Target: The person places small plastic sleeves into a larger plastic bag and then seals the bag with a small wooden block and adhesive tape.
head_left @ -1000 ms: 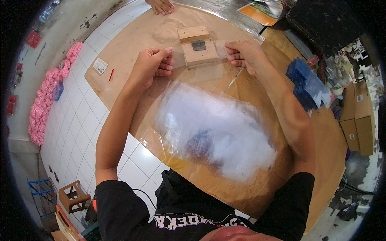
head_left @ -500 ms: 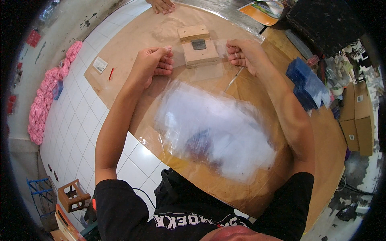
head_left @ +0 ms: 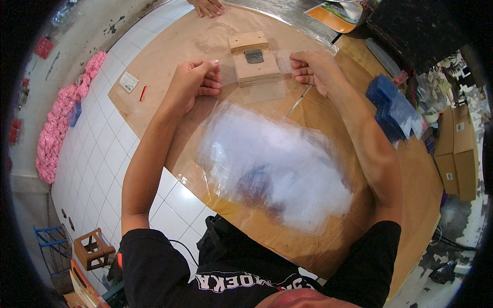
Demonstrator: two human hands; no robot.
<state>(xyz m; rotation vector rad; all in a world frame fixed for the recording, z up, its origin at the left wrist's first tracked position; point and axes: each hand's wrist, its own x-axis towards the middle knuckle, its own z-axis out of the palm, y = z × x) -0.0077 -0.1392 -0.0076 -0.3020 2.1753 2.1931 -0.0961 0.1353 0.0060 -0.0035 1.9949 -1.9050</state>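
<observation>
A small wooden block jig (head_left: 257,76) with a dark metal plate (head_left: 254,56) set in it stands at the far middle of the table. Clear plastic sheet (head_left: 284,60) shows at both sides of the jig, its middle hidden by the wood. My left hand (head_left: 197,79) pinches its left edge, fingers curled. On the other side my right hand (head_left: 311,71) is closed on the right edge. Another clear piece (head_left: 264,91) lies at the jig's near edge. Closer to me spreads a loose pile of clear plastic sheets (head_left: 272,164).
Brown paper (head_left: 154,66) covers the table. A stack of blue plastic pieces (head_left: 393,110) lies at right, beside cardboard boxes (head_left: 454,149). A thin stick (head_left: 298,104) lies near my right hand. Another person's hand (head_left: 207,7) rests at the far edge. A red pen-like item (head_left: 143,93) lies left.
Almost nothing differs. Both hands stay at the jig's sides with the clear sheet, and the pile lies as before.
</observation>
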